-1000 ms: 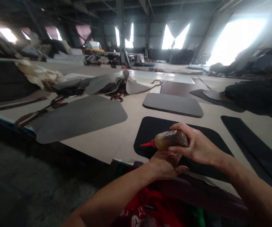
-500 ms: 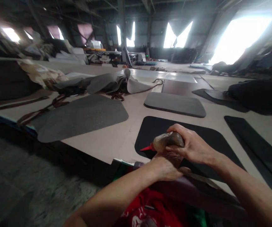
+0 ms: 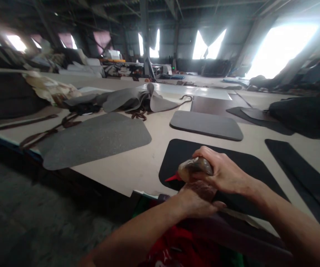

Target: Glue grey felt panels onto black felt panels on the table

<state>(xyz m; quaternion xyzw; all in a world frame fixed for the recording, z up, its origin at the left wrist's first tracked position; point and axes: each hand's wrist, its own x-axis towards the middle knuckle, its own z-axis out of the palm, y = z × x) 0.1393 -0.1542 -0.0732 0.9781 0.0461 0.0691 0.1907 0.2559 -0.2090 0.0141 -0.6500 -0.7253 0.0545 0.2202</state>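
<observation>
My right hand (image 3: pixel 222 168) is wrapped round a squeeze bottle (image 3: pixel 192 168) of cloudy, brownish plastic. The bottle's pointed red nozzle (image 3: pixel 172 178) aims left, over the near left part of a black mat (image 3: pixel 240 159) with rounded corners. Directly below the bottle is my left hand (image 3: pixel 195 204), its fingers curled under and partly hidden. A reddish-brown rough patch shows at that hand, and what it grips, if anything, I cannot make out. Both hands are at the table's near edge.
A stack of grey mats (image 3: pixel 207 125) lies behind the black one. To the left is a large grey mat (image 3: pixel 98 139) near brown edging strips (image 3: pixel 40 135). Black strip-shaped pieces (image 3: pixel 301 174) lie at right on the pale table (image 3: pixel 115 178). Dark fabric (image 3: pixel 301 115) is heaped farther back.
The bottle and my right hand have shifted slightly left. The nozzle stays over the left part of the black mat. My left hand has hardly moved, and the view has tilted a little.
</observation>
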